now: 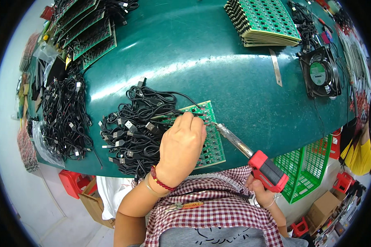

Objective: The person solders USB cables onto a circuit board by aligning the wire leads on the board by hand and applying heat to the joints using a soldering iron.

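On the table before me lies a green circuit board panel (212, 144), its left part hidden under a heap of black USB cables (130, 136). My left hand (181, 142) is closed over the panel, pinching a black cable whose tip is hidden by the fingers. Another cable end (193, 103) reaches the panel's far edge. In my right hand (257, 187) is a soldering iron (268, 171) with a red and black handle. Its metal barrel points up and left, and the tip is at the panel, just right of my left fingertips.
A stack of green circuit boards (268, 20) stands at the far right, near a metal strip (276, 68) and a black fan (319, 74). At left are bundled cables (66, 117) and tilted boards with cables (95, 49). A green crate (303, 168) sits below the table's right edge.
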Demonstrator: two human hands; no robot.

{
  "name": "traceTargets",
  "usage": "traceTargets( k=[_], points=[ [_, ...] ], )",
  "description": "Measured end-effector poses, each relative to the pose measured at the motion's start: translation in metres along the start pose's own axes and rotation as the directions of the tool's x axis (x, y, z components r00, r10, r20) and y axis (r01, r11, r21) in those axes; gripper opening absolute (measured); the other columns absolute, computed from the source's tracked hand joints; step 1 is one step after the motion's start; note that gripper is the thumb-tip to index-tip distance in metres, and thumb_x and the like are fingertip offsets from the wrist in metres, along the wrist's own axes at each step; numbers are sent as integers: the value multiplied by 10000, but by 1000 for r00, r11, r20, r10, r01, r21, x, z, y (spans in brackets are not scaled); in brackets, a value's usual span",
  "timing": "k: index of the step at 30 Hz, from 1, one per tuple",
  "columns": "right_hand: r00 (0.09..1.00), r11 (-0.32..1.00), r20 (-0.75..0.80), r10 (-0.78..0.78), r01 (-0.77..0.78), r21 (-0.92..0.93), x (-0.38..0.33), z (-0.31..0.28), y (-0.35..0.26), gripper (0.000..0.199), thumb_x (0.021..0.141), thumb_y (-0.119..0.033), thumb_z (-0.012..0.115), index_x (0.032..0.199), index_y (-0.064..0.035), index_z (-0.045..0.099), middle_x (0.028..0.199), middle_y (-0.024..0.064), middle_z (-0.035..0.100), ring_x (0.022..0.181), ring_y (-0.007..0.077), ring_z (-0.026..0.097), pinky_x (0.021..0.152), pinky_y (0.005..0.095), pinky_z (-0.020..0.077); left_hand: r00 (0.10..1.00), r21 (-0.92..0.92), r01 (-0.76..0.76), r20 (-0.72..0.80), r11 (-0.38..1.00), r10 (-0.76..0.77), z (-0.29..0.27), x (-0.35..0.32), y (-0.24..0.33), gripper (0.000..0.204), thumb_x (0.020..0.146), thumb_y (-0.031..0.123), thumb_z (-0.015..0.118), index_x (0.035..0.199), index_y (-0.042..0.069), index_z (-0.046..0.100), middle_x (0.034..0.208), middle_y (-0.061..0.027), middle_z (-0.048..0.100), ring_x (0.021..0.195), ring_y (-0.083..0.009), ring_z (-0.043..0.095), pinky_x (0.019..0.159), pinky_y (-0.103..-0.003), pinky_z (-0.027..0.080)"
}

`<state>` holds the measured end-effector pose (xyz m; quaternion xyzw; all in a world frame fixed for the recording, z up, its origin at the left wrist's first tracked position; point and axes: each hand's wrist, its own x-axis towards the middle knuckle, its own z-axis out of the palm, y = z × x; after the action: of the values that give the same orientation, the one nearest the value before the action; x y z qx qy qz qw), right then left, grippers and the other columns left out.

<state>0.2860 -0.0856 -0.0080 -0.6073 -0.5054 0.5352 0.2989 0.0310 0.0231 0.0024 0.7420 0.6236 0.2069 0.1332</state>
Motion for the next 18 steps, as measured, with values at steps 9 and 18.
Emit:
traceTargets(
  k=[9, 18],
  points=[
    [1000, 978, -11, -27, 29, 208, 4, 3, -11, 226, 826, -192, 679, 844, 28, 631, 655, 63, 608, 564, 154, 584, 544, 282, 474, 1000, 5, -3, 12, 1000, 3, 1, 0, 0, 96, 771, 31, 670, 797, 26, 578, 758, -96, 530, 695, -266, 582, 604, -359, 492],
    [998, 1000, 56, -13, 15, -27, -3, 0, 9, 189, 782, -155, 686, 907, -14, 670, 759, 87, 630, 654, 185, 613, 594, 299, 485, 1000, 29, -3, 11, 1000, 3, 0, -1, -1, 98, 774, 37, 669, 798, 30, 574, 761, -92, 528, 698, -261, 583, 606, -356, 494]
  ],
)
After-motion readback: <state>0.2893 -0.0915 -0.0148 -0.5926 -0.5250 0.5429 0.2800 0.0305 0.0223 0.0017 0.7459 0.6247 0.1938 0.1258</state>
